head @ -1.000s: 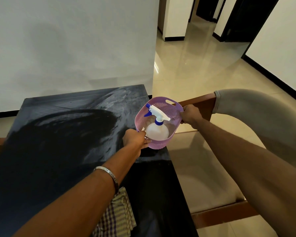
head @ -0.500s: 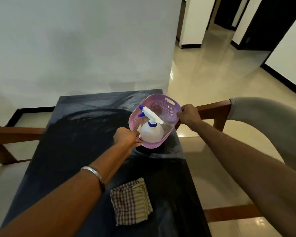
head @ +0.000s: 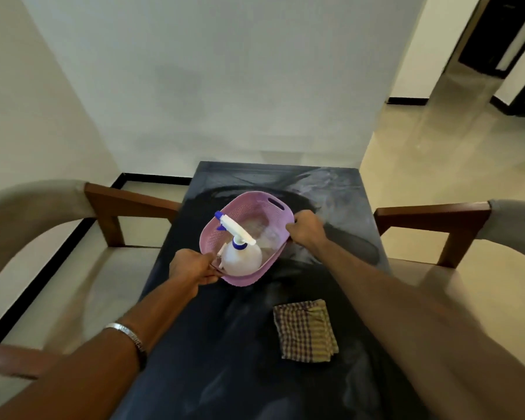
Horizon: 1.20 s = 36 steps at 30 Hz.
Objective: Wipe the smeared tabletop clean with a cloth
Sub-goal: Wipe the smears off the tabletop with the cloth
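A dark tabletop (head: 225,344) with pale smears at its far right end runs away from me. A pink perforated basket (head: 255,212) hangs tilted over the table's middle, with a white spray bottle (head: 241,257) with a blue nozzle inside. My left hand (head: 191,268) grips the basket's near rim. My right hand (head: 306,230) grips its right rim. A folded checked cloth (head: 305,331) lies on the table near my right forearm, touched by neither hand.
Wooden-armed chairs with beige cushions stand on both sides: one on the left (head: 125,207), one on the right (head: 431,218). A white wall (head: 225,86) rises behind the table. Tiled floor (head: 437,131) opens at the right.
The basket, held in both hands, has moved from the table's right edge toward its middle. My view has swung left, so the cloth and the left chair now show.
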Tool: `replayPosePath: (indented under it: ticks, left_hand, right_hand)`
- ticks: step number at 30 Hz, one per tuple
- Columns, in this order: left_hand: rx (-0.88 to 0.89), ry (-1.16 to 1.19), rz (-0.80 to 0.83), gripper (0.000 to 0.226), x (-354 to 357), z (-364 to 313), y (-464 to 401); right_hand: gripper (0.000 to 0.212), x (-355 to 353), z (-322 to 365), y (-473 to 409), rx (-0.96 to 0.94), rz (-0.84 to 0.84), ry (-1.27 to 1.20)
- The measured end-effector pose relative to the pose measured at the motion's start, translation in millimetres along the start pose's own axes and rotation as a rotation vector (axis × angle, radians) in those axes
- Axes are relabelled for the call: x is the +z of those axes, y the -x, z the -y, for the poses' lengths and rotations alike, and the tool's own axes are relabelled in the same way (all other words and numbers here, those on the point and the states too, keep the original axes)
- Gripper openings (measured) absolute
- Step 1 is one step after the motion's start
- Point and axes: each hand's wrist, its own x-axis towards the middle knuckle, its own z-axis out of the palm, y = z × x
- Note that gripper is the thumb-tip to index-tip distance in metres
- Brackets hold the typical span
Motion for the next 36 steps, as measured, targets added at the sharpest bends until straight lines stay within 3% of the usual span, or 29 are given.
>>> replayPosePath:
  ticks: [12,23,30,33,36]
  left_hand:
    - [-0.128,0.060,-0.135,0.021,-101.1,94.8,-16.0]
    - [-0.139,0.110,-0.131,0.022,-107.7,106.9,-21.9]
    - [0.004,0.162,-0.248,0.036,-98.8,133.8,-11.0]
    - [0.035,0.221,-0.306,0.036,-81.9,157.8,-0.6]
    - [0.008,0.151,-0.400,0.028,-54.3,183.3,19.0]
  right_hand:
    - [0.026,122.4,55.0,42.2,-0.022,0.191,0.069]
    - [0.025,140.3,58.3,41.7,-0.049,0.192,0.085]
    - [0.044,133.5,21.9,63.1,-0.089,0.106,0.011]
    - [0.036,121.9,-17.9,84.6,-0.161,0.033,0.201]
    - [0.051,113.5,-66.9,112.6,-0.211,0.064,0.422]
